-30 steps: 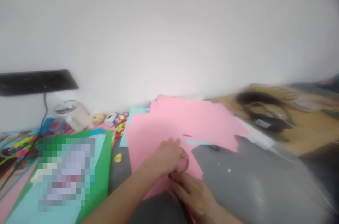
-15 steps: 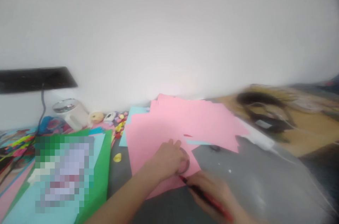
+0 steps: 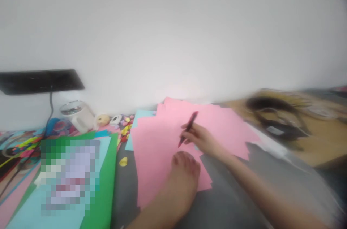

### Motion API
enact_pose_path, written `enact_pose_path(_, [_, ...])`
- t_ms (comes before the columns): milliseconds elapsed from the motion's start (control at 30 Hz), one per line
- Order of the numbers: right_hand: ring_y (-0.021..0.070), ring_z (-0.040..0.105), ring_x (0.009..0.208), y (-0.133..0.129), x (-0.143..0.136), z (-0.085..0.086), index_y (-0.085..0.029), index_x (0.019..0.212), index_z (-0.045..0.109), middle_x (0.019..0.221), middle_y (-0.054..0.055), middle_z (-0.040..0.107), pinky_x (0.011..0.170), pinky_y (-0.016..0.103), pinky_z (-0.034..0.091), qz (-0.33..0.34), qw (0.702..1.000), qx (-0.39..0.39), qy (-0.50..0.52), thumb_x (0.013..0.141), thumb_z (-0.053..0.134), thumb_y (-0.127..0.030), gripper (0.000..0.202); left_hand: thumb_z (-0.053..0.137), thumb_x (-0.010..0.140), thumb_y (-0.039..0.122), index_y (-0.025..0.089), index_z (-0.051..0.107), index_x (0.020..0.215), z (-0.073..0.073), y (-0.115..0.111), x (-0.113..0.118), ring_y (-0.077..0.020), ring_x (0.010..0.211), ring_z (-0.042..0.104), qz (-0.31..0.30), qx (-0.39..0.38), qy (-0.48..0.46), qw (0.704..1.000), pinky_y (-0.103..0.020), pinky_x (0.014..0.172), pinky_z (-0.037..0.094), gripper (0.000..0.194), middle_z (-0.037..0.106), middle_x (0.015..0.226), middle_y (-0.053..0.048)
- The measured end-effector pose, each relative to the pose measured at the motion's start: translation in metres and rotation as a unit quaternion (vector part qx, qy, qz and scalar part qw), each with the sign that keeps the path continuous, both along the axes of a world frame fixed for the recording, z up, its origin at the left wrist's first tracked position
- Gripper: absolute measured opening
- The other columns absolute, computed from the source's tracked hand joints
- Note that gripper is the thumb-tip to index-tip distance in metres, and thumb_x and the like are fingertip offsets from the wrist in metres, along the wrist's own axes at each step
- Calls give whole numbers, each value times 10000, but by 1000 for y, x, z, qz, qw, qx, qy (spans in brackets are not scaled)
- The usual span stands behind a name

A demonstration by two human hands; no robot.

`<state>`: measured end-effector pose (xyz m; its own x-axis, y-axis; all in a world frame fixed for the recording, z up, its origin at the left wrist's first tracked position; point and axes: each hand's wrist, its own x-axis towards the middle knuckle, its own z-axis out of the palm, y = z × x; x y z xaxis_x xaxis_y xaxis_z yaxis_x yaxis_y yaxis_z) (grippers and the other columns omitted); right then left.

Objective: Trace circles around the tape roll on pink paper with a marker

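Note:
My left hand [image 3: 185, 173] rests on the near part of a pink paper sheet [image 3: 151, 156], its fingers bent over a small round object whose rim shows only faintly and which is mostly hidden. Beyond it, my right hand [image 3: 199, 137] grips a dark pen [image 3: 188, 129] with a reddish upper end. The pen slants with its point down toward the sheet; whether it touches the paper I cannot tell. More pink sheets [image 3: 227, 124] lie spread out behind both hands, over some light blue paper [image 3: 142, 114].
On the left are green paper [image 3: 105, 182], light blue sheets and a blurred-out patch. A white mug-like item [image 3: 78, 115], small colourful pieces and a yellow petal-shaped piece [image 3: 123, 161] sit nearby. A white power strip [image 3: 271, 146] and dark cabled gear [image 3: 276, 117] lie right.
My right hand has moved with the pen from the sheet's near edge up to the far side of my left hand. The left hand has turned, staying over the round object. The view shifted slightly.

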<state>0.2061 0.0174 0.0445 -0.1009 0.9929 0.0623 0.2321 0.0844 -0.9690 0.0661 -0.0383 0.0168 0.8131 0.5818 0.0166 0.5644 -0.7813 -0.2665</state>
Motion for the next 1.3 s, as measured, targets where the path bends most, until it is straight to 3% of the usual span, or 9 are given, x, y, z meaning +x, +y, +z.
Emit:
enact_pose_path(100, [168,648,783,7,-28,4,-168,1045,528,844,39,670,730,315,519,124,988,-15,-94,830,508,-256,233,559,717,198,57,385,1257,-12,-3,1,-388,1106,436,18,3,-13,1000,-515,865,354,585,457,1234,-251])
enact_pose_path(233, [168,635,789,10,-43,8,-209,1049,567,911,22,675,681,280,498,253,941,-39,-221,807,514,-243,250,616,624,179,34,319,1310,-3,-3,-1,-426,1051,470,10,-27,6,1000,-590,839,370,761,473,1201,-282])
enact_pose_path(333, [175,631,753,13,-47,9,-207,1002,592,948,35,671,596,257,473,289,913,-29,-285,781,520,-231,234,609,626,162,14,273,1342,2,-2,1,-432,968,520,14,-63,50,997,-586,744,430,805,502,1151,-300])
enact_pose_path(600, [176,596,629,17,-53,7,-216,912,578,789,32,662,487,241,408,318,874,-9,-366,776,502,-255,161,489,730,100,107,345,1337,-11,10,17,-399,1000,528,71,-154,49,984,-541,722,455,624,539,1162,-248])
enact_pose_path(700, [160,567,555,22,-55,3,-207,847,566,737,30,647,448,234,376,315,874,-15,-369,776,497,-250,108,483,746,137,117,377,1310,-9,10,17,-404,1001,519,56,-152,24,987,-555,704,451,574,524,1180,-249])
enact_pose_path(833, [139,533,514,35,-52,-2,-201,790,540,686,11,625,465,237,367,273,895,-12,-352,786,497,-254,68,452,771,164,60,400,1285,-6,6,12,-456,1026,482,39,-43,59,997,-598,701,415,527,493,1185,-298])
enact_pose_path(1000, [141,527,571,48,-35,-8,-197,737,479,707,9,619,525,248,374,204,916,4,-345,804,483,-261,93,456,763,209,73,470,1209,-5,4,9,-392,998,474,5,28,75,997,-466,689,402,466,512,1155,-248])
enact_pose_path(1167, [132,523,560,45,-14,-12,-193,725,430,676,6,607,509,236,362,122,935,4,-333,802,493,-251,115,558,686,210,93,476,1171,-2,8,5,-348,964,466,-2,-25,51,998,-405,699,387,506,536,1091,-204])
enact_pose_path(1300, [134,528,543,31,7,-11,-196,689,412,642,12,604,491,237,359,65,943,8,-326,806,499,-257,159,527,679,88,116,450,1169,14,14,-3,-288,958,476,-2,-128,-7,992,-375,725,417,497,512,1138,-177])
